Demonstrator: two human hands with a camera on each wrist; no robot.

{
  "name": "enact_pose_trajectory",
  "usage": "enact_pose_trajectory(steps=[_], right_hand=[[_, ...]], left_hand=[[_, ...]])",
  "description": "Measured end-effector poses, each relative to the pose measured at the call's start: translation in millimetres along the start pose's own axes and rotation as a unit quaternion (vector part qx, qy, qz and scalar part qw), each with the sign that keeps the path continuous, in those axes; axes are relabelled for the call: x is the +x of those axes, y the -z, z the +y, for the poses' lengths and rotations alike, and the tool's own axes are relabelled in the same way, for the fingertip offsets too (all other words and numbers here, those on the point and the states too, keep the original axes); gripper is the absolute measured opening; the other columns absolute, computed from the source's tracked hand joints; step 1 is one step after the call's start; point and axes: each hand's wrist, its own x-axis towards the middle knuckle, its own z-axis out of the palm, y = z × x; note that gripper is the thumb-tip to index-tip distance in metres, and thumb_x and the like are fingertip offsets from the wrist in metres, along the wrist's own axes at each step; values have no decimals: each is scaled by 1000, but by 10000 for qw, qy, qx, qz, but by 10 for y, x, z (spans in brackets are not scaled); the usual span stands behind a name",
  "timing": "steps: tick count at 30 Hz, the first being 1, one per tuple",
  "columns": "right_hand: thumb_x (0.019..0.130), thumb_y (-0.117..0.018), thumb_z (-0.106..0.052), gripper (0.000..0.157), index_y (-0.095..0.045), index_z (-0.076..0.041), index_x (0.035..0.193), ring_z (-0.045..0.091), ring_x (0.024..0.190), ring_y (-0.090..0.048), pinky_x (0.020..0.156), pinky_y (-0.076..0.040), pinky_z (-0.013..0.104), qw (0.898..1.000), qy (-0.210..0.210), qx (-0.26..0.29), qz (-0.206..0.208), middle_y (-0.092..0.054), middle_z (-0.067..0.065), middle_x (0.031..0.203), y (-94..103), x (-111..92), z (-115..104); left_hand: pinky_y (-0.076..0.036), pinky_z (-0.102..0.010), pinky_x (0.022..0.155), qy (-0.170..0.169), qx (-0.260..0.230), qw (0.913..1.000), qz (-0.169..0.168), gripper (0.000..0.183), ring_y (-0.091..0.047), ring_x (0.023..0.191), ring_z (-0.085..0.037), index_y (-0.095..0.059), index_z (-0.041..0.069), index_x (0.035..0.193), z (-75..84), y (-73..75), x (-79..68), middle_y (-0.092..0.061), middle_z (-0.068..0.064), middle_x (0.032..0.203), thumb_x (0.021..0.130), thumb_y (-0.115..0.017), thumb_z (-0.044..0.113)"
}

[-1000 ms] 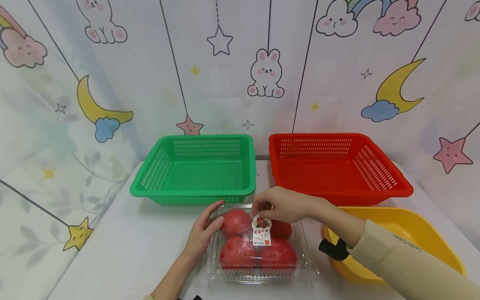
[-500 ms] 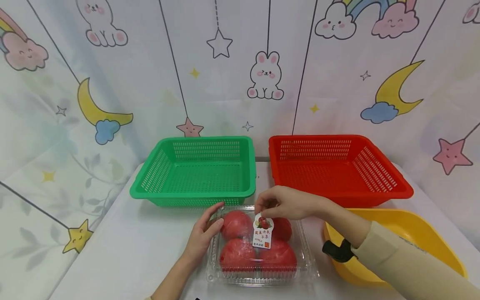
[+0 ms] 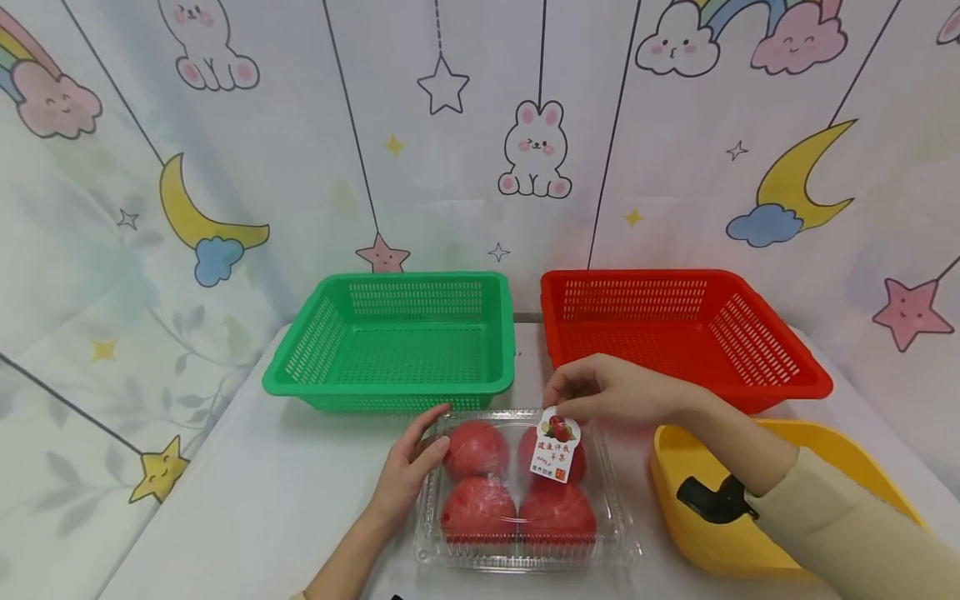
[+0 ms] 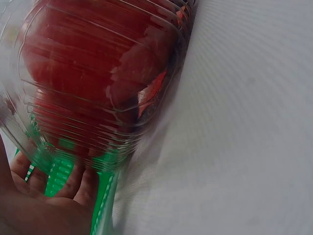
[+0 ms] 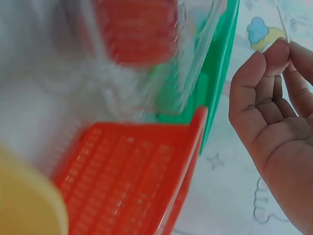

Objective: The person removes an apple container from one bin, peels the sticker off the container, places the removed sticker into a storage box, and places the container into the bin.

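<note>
A clear plastic clamshell box (image 3: 612, 510) with several large red round fruits (image 3: 480, 508) inside stands on the white table. In the head view my left hand (image 3: 401, 475) rests against its left side, fingers spread along the far corner. The left wrist view shows those fingertips touching the ribbed side. My right hand (image 3: 618, 392) pinches the top of a white label (image 3: 555, 450) printed with red fruit and the word APPLE. The label tilts over the box's far right part. From the right wrist, only its thin edge (image 5: 282, 19) shows at the fingertips.
Behind the box stand a green basket (image 3: 390, 387) on the left and a red basket (image 3: 686, 387) on the right, with nothing seen inside them. A yellow basin (image 3: 682, 517) sits at the right, partly hidden by the right forearm. A patterned curtain (image 3: 465, 192) hangs behind.
My right hand has moved right with the label pinched in it, and the label has turned and shifted toward the box's right side. The left hand and box stay put.
</note>
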Motion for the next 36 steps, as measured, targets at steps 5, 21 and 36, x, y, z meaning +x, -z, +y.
enact_pose_trajectory(steps=[5, 21, 36], right_hand=[[98, -67, -19, 12, -70, -13, 109, 30, 101, -61, 85, -57, 43, 9995, -224, -2, 218, -69, 5, 103, 109, -172, 81], [102, -59, -13, 19, -64, -3, 117, 34, 101, -65, 88, -56, 37, 9942, -772, 689, 290, -67, 19, 108, 446, -905, 494], [103, -54, -7, 19, -60, 6, 117, 27, 98, -66, 85, -58, 34, 9826, -1221, 1401, -22, -65, 21, 110, 577, -1246, 982]], left_hand=[[-42, -41, 104, 44, 12, 10000, 8, 49, -47, 134, -38, -46, 8, 150, -6, 2, 4, -35, -15, 157, 101, -55, 12], [-42, -38, 103, 73, 133, 9999, 63, 48, -46, 135, -37, -48, 11, 149, -6, -8, 9, -37, -12, 157, 102, -56, 13], [-41, -41, 105, 23, 199, 9998, 22, 48, -42, 138, -40, -47, 9, 149, -19, 9, 22, -37, -14, 157, 102, -55, 14]])
